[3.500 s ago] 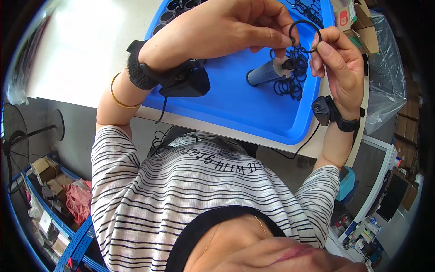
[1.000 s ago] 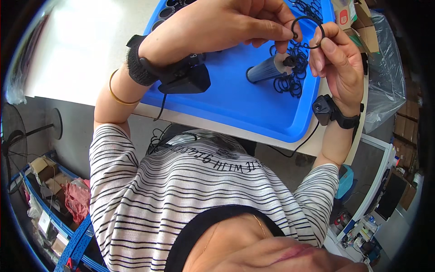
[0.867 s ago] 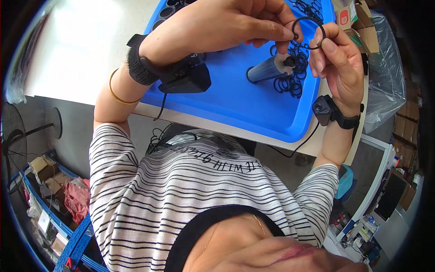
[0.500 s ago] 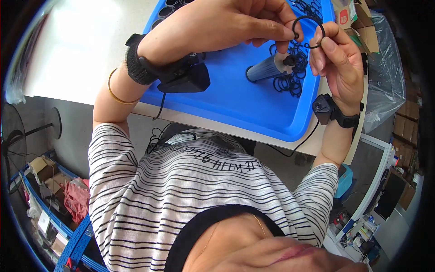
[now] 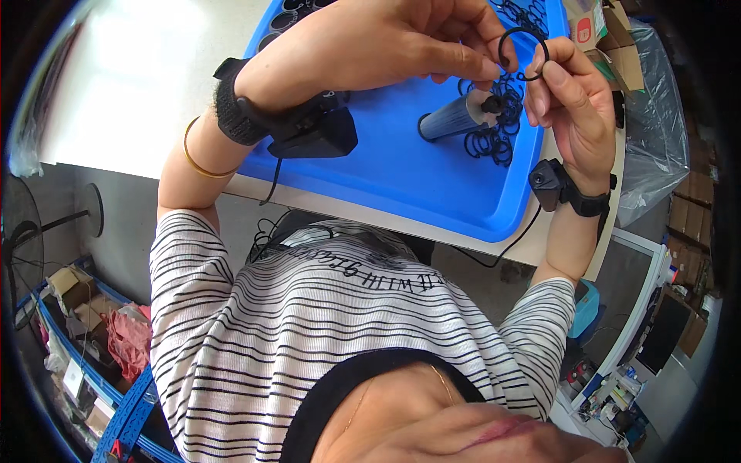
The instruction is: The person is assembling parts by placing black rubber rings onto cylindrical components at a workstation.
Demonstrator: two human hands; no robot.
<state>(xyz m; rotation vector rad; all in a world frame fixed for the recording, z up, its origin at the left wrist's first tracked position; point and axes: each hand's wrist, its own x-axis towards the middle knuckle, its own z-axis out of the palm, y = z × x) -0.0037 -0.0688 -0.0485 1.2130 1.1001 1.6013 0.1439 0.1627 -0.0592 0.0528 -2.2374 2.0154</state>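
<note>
A thin black retaining ring [image 5: 546,48] with a gap between its ends is up in the air over the tray's right side. My right hand [image 5: 575,96] pinches one end of it between thumb and finger. On its other side is my left hand [image 5: 455,46], thumb apart from the ring and a fingertip close behind its free end; whether that fingertip touches cannot be made out. Below the hands a grey-blue ribbed cylinder [image 5: 455,119] with a pale, dark-centred top stands in the blue tray [image 5: 432,189]. Loose black rings [image 5: 488,145] lie around it.
Black round parts [image 5: 289,17] sit at the tray's far left, partly behind my left arm. The tray rests on a white table [image 5: 116,100]. An open cardboard box [image 5: 617,46] and clear plastic sheeting [image 5: 656,131] are at the right. Cables hang from both wrist cameras.
My left thumb has moved down and away from the ring's end, where it was pinching. The ring and my right hand have shifted slightly left.
</note>
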